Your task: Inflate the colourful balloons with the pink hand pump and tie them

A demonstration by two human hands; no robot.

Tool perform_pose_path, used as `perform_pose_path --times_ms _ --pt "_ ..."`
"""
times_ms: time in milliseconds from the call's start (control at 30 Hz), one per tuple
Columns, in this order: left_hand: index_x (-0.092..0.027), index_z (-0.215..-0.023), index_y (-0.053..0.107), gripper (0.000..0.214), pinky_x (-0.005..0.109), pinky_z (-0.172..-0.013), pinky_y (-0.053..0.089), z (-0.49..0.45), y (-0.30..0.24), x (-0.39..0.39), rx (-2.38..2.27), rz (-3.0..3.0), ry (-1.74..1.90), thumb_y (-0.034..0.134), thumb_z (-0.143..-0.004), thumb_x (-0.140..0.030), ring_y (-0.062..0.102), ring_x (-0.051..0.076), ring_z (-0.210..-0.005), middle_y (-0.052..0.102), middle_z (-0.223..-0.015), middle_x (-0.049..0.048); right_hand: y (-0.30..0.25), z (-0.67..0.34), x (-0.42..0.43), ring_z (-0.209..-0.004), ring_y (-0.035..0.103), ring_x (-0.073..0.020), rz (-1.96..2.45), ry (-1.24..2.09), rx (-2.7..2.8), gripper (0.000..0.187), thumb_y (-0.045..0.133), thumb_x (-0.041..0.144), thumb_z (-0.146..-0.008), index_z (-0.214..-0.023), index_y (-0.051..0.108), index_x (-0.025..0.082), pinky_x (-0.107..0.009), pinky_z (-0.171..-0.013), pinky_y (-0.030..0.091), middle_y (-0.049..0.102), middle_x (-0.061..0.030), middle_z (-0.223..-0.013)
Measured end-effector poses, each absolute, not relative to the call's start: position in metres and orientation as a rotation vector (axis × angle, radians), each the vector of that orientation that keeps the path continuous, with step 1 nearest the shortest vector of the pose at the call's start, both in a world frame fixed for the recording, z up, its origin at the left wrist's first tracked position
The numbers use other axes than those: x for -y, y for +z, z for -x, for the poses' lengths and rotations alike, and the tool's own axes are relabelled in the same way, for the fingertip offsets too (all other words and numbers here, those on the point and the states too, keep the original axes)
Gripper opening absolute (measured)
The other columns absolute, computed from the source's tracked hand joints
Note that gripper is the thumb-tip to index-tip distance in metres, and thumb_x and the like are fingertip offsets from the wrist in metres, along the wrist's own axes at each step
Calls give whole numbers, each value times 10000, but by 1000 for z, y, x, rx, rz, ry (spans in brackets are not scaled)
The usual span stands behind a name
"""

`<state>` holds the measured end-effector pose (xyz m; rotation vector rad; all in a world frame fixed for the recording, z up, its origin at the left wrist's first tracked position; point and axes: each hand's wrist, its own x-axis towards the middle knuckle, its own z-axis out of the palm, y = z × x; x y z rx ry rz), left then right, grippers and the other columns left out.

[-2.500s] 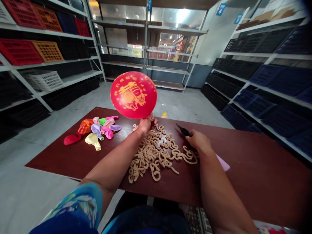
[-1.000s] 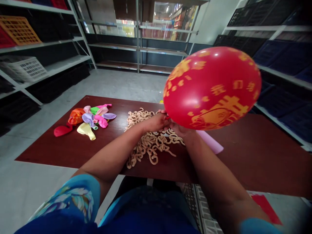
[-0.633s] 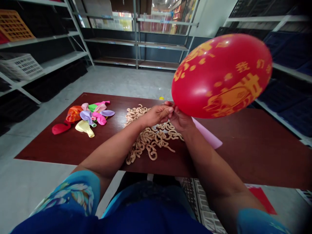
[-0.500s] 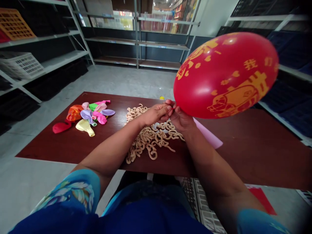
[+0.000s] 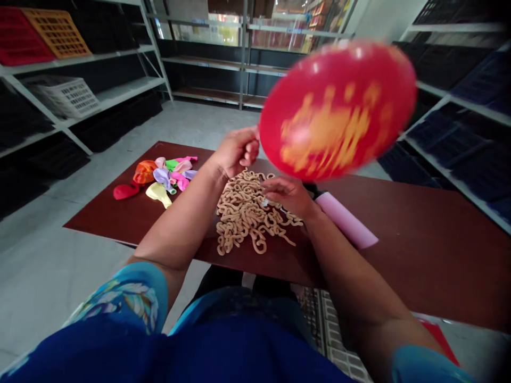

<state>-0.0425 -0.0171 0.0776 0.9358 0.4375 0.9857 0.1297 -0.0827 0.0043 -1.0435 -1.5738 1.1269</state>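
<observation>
An inflated red balloon (image 5: 343, 114) with yellow printing, blurred by motion, is up over the table. My left hand (image 5: 239, 151) is closed in a pinch at the balloon's neck end, on its left side. Below the balloon, my right hand (image 5: 289, 196) is off it, fingers loosely stretched with nothing visible in them. This hand hovers over the right side of a pile of beige curly strands (image 5: 243, 213). Just right of it lies a pink tube (image 5: 347, 219), its far end partly hidden.
Several limp balloons in mixed colours (image 5: 163, 178) lie on the left of the dark red table (image 5: 419, 239). Metal shelves (image 5: 207, 61) stand behind and to both sides. A white basket (image 5: 75, 98) sits on the left shelf, beneath an orange crate (image 5: 59, 32).
My hands have come apart. My left hand has risen with the balloon at its neck, while my right hand has let go and stays low. The view has turned slightly left.
</observation>
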Motion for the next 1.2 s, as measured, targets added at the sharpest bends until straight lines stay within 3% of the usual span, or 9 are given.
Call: perform_pose_path --times_ms 100,267,367,600,733,900,1033,1200 --pt "-148 -688 464 161 116 -312 165 66 73 9 -380 -654 1290 444 -846 -168 306 9 -328 298 -449 -70 -6 -126 80 -870 572 -158 927 908 1980 123 636 295 -715 -816 666 232 -335 -844 422 643 -18 -864" --pt "-162 -667 425 210 127 -329 208 88 28 -4 -430 -477 1509 400 -870 -209 316 16 -344 310 -458 -70 -17 -111 78 -891 536 -168 945 380 2357 205 476 247 -832 -965 633 242 -330 -817 403 622 -41 -921" --pt "-168 -670 427 195 137 -331 202 90 7 -10 -455 -511 1530 414 -858 -218 329 25 -352 332 -463 -66 -17 -103 81 -881 521 -179 967 256 2444 186 472 237 -830 -910 640 227 -334 -807 396 613 -53 -890" --pt "-158 -673 432 182 137 -320 167 85 2 -7 -462 -507 1401 419 -845 -216 324 29 -345 344 -464 -60 -6 -116 80 -864 571 -164 1066 605 1822 136 580 314 -751 -847 637 236 -318 -785 445 632 -24 -920" --pt "-139 -707 460 134 121 -313 167 76 4 0 -399 -557 1207 472 -815 -218 374 31 -365 401 -484 -46 -3 -120 79 -724 593 -144 1176 877 1507 179 647 362 -672 -785 640 224 -293 -684 466 670 -10 -834" --pt "-124 -745 490 114 110 -314 209 69 9 9 -414 -632 1135 489 -817 -212 413 24 -387 616 -663 43 9 -119 78 -613 570 -109 1195 1032 1476 232 626 403 -684 -802 629 204 -258 -573 450 675 -26 -810" --pt "-121 -743 491 139 116 -305 237 67 14 16 -422 -710 1075 462 -841 -215 379 6 -357 665 -808 86 23 -117 78 -615 585 -117 1203 1163 1494 244 629 405 -686 -808 614 194 -273 -588 467 668 -27 -786" --pt "-128 -761 485 155 145 -327 344 60 13 23 -457 -853 953 409 -867 -212 440 43 -341 636 -652 54 35 -106 74 -582 568 -108 1187 1189 1498 217 644 397 -674 -759 595 203 -275 -590 471 647 0 -712"
